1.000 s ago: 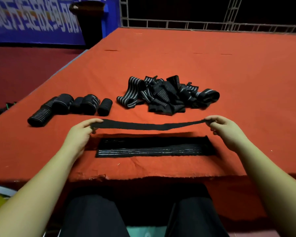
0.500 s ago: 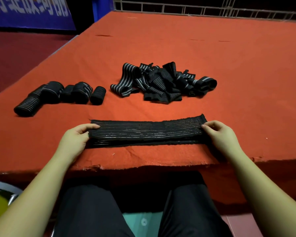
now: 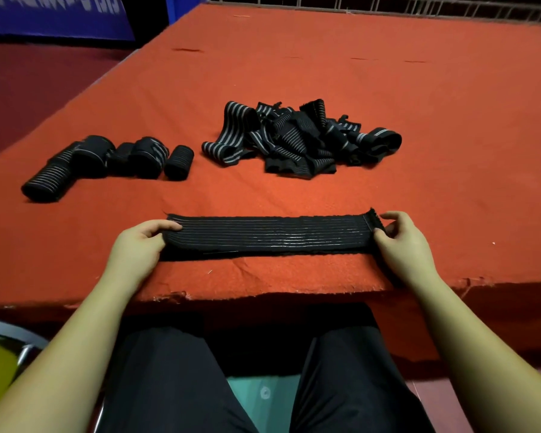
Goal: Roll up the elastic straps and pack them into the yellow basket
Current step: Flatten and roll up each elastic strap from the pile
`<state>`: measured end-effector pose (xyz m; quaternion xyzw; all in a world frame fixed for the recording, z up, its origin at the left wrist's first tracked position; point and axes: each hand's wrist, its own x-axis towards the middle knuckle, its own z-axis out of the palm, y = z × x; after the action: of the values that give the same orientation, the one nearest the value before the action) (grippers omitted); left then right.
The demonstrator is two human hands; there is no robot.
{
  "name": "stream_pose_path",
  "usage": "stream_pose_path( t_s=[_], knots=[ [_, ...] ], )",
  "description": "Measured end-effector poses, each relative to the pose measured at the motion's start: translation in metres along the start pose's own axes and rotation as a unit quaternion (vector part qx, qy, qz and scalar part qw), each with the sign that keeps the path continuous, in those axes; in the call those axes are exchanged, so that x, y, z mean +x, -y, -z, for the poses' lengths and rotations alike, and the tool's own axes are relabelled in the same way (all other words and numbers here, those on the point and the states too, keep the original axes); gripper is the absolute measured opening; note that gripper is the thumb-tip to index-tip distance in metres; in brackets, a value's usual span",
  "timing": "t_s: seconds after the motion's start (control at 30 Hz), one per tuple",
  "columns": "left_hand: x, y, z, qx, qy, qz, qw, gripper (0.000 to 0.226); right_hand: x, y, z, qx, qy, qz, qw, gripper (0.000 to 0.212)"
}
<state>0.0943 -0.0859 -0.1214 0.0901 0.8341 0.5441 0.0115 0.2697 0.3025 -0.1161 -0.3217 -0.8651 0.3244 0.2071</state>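
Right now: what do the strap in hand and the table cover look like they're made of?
Strap, held at both ends by the left hand and right hand: looks like woven elastic fabric, black, matte, with thin pale lengthwise stripes and a slightly frayed end; it lies limp and flat.

Table cover: seems a felt-like or carpet-like orange-red cloth, fuzzy and matte, with a ragged, fraying front edge.

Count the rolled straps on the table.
5, in a row at the table's left: long roll, then. The third is partly hidden.
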Motion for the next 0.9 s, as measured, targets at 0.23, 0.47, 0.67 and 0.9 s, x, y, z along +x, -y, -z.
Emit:
stream_pose_path(
  t_s=[0.23,0.47,0.67,0.9],
  knots=[
    [0.000,-0.002,-0.005,0.066,-0.009,-0.004,0.998,0.036,-0.002,-0.001,-0.003,-0.032,0.000,0.011,0.999,0.035],
    [-0.003,0.002,-0.012,0.142,-0.036,-0.045,0.988,0.037,-0.003,-0.002,-0.006,-0.066,-0.015,0.017,0.998,0.032],
    [-0.002,0.005,-0.013,0.247,-0.020,-0.092,0.964,0.050,0.000,-0.002,-0.008,-0.104,-0.006,-0.015,0.994,0.038],
    [0.001,0.003,-0.012,0.211,-0.034,-0.027,0.976,0.057,0.003,0.004,-0.007,-0.109,0.022,-0.094,0.989,0.047]
  ],
)
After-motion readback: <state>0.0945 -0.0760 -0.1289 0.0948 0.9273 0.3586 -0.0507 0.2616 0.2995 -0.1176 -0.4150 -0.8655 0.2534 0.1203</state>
